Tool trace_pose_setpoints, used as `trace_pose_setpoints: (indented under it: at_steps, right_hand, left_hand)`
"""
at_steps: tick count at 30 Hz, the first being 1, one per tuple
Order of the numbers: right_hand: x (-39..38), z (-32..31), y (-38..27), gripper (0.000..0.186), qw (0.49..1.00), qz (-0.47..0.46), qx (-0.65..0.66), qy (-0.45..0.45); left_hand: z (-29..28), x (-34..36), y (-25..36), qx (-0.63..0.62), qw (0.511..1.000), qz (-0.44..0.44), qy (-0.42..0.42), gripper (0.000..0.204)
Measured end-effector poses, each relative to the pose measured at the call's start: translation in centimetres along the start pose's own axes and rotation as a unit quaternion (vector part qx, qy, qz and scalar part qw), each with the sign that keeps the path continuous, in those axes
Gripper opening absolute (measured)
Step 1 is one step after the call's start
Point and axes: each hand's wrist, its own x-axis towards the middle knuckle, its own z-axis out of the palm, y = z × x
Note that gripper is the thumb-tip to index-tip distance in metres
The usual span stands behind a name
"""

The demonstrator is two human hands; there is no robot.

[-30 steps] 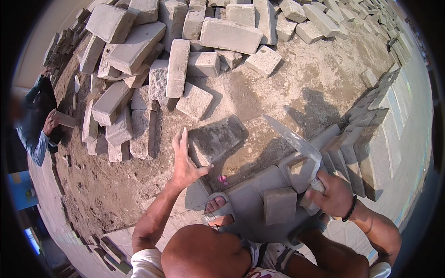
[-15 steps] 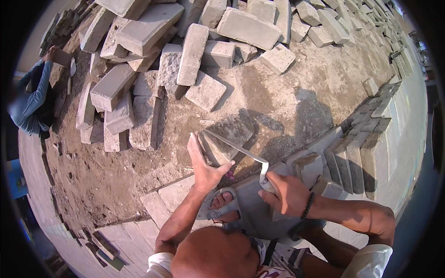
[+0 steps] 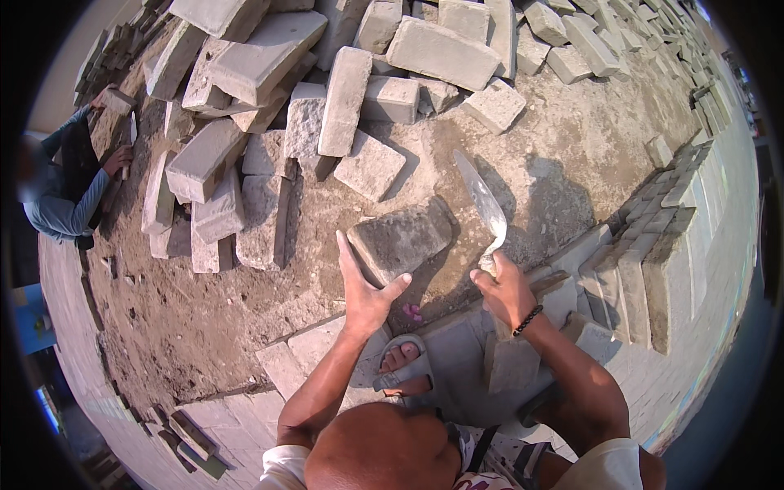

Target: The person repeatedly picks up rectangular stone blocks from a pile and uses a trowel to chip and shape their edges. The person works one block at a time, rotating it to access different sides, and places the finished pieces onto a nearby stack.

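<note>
My left hand [image 3: 367,296] grips the near left end of a dark, dirt-stained concrete paving block [image 3: 403,238], fingers along one side and thumb round the near corner. The block rests on the dirt bed, slightly tilted. To its right, my right hand [image 3: 508,292] is wrapped round the handle of a trowel [image 3: 488,207]. Its pointed metal blade angles up and away from me, above the ground and apart from the block. A dark beaded bracelet circles my right wrist.
Loose concrete blocks [image 3: 441,53] lie heaped beyond the dirt. Stacked blocks [image 3: 645,269] stand at right, beside pavers near my sandalled foot [image 3: 403,365]. At far left, a blue-sleeved co-worker [image 3: 65,192] holds a block and a trowel. A pink scrap [image 3: 412,312] lies near my left thumb.
The trowel has swung off the block's top to the right, its blade now pointing away from me. My left hand stays on the block. The co-worker's hand has reached a trowel.
</note>
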Motion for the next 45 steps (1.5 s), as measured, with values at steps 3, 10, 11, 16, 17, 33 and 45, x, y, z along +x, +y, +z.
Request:
trace_pose_setpoints:
  at_steps: [3, 10, 11, 16, 17, 33, 45]
  right_hand:
    - [-3.0, 2.8, -1.3, 0.037, 0.998, -0.004, -0.037, -0.042]
    - [1.9, 3.9, 3.0, 0.038, 0.998, 0.047, -0.013, -0.041]
    - [1.7, 3.0, 2.2, 0.038, 0.993, 0.082, 0.039, -0.069]
    - [0.4, 0.5, 3.2, 0.041, 0.998, -0.059, 0.034, -0.004]
    - [-0.1, -0.2, 2.5, 0.041, 0.997, -0.066, 0.050, -0.003]
    - [-1.7, 0.9, 0.9, 0.037, 0.966, -0.125, -0.199, -0.108]
    - [-6.1, 1.1, -4.2, 0.034, 0.950, -0.168, -0.166, -0.203]
  left_hand:
    - [0.7, -0.3, -0.2, 0.020, 1.000, 0.002, 0.018, 0.128]
    - [1.7, -0.1, -1.3, -0.150, 0.981, -0.051, 0.112, 0.113]
    - [1.3, 0.1, -0.9, -0.160, 0.981, -0.069, 0.084, 0.107]
    - [-0.1, 1.5, 2.4, -0.149, 0.987, -0.050, 0.031, 0.088]
    - [-0.2, 1.4, 2.7, -0.120, 0.992, -0.027, 0.035, 0.090]
    - [-4.3, -2.3, 2.2, 0.222, 0.965, 0.126, -0.062, 0.094]
    - [-5.9, -4.5, -0.7, 0.207, 0.973, 0.087, -0.058, 0.091]
